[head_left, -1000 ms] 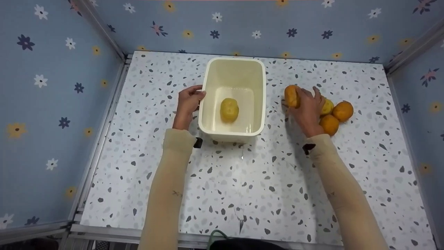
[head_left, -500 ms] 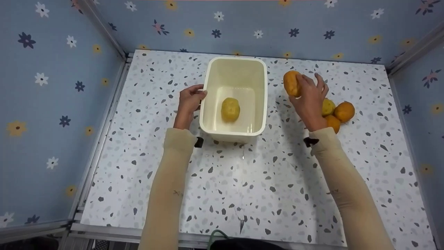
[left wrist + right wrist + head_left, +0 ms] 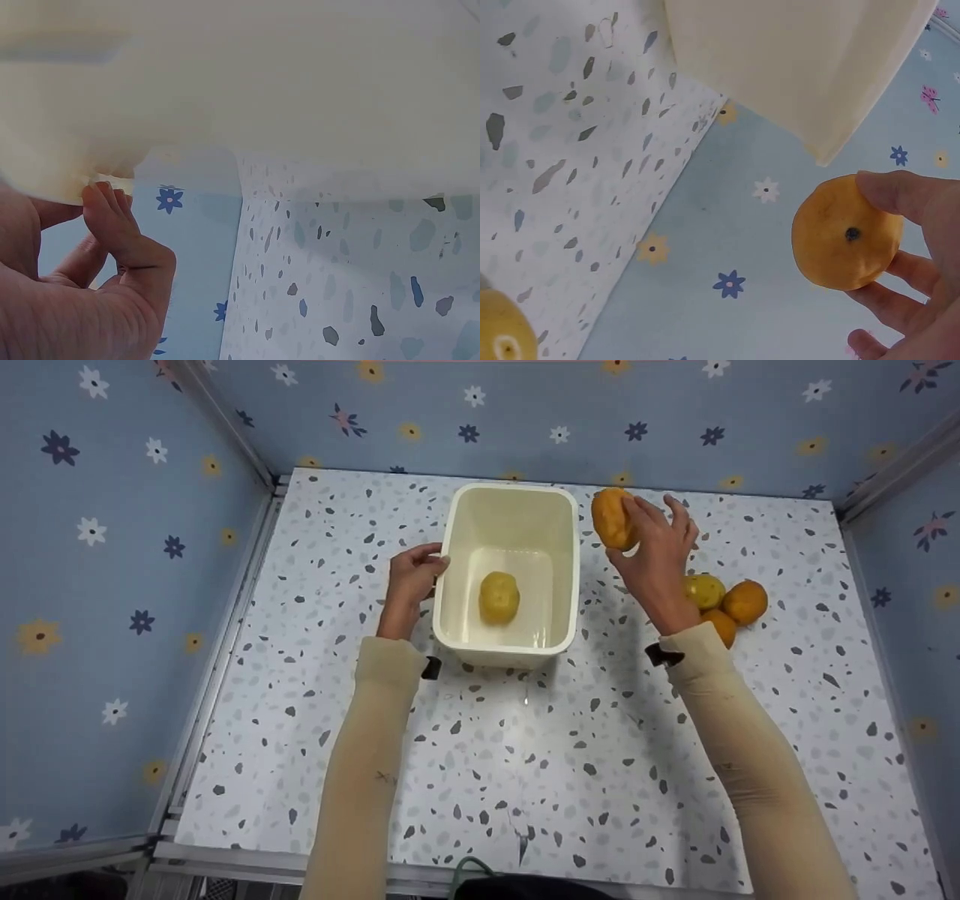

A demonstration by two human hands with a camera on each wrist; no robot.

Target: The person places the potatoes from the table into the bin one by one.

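A cream plastic bin (image 3: 505, 649) stands on the table with a round yellow fruit (image 3: 499, 598) inside. My left hand (image 3: 409, 585) grips the left rim of the bin, the thumb over the edge; the left wrist view shows curled fingers (image 3: 120, 221) at that rim. Held up to the right of the bin is an orange (image 3: 613, 519), pinched between the thumb and fingers of my right hand (image 3: 658, 559). Its dark stem spot shows on the orange (image 3: 847, 232) in the right wrist view. It is apart from the bin wall.
Right of the bin, a yellow-green fruit (image 3: 703, 591) and two oranges, one (image 3: 745, 601) farther right and one (image 3: 720, 626) nearer me, lie touching on the speckled table (image 3: 525, 750). Blue flowered panels (image 3: 525, 412) enclose the back and sides.
My right hand has lifted the orange off the table beside the other fruit, moving it up, away from me and slightly left towards the bin. The left hand stays on the rim.
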